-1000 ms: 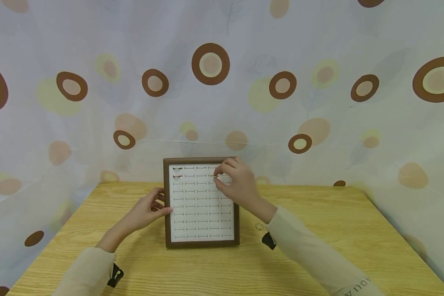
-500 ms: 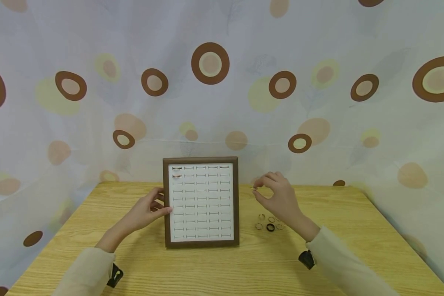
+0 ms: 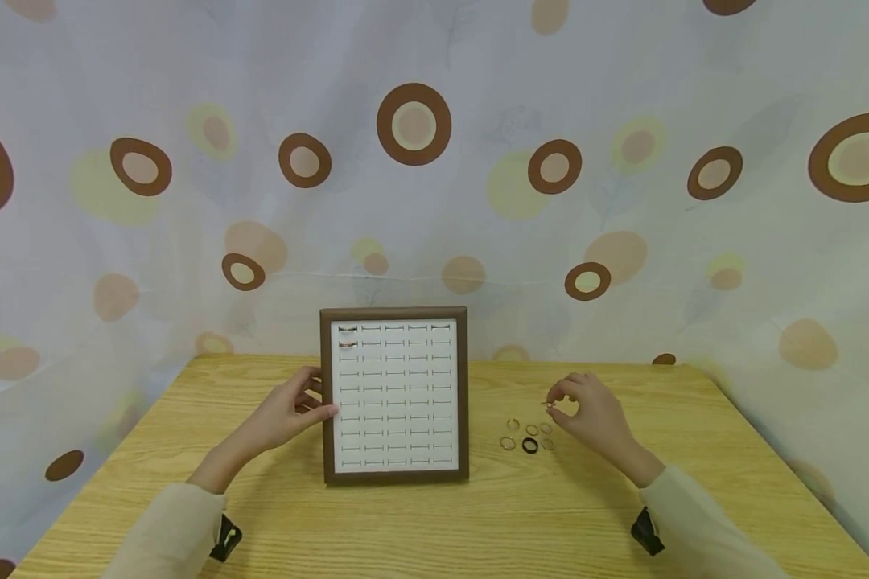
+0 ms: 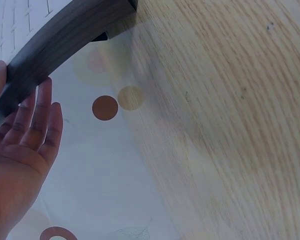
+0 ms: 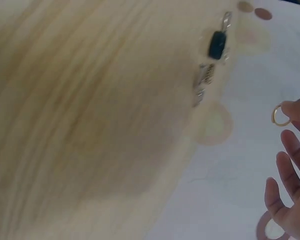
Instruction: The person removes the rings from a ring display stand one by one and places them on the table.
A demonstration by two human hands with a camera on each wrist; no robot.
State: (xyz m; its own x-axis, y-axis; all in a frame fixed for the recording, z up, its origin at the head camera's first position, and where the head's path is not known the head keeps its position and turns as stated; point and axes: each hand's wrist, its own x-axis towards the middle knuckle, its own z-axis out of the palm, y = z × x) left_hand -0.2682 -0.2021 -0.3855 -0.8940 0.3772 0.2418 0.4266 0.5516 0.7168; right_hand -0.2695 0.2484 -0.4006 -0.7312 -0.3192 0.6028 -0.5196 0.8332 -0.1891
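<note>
A brown-framed ring display board (image 3: 396, 394) with rows of slots in its white face stands on the table. Two rings sit in its left column, a dark one (image 3: 347, 329) above a reddish one (image 3: 347, 345). My left hand (image 3: 286, 410) grips the frame's left side, thumb on the front and fingers behind; in the left wrist view the hand (image 4: 25, 140) holds the frame edge (image 4: 55, 50). My right hand (image 3: 597, 414) pinches a gold ring (image 5: 274, 116) between thumb and forefinger, raised over the table right of the board. Its other fingers (image 5: 290, 172) are spread.
Several loose rings lie in a group on the wooden table (image 3: 420, 531) right of the board, among them a black ring (image 3: 530, 445) and a gold open ring (image 3: 513, 424). A patterned curtain (image 3: 434, 225) hangs behind the table.
My right hand has moved from the board's upper right, rightward and down towards the loose rings, with the gold ring still pinched. The left hand and board stay put.
</note>
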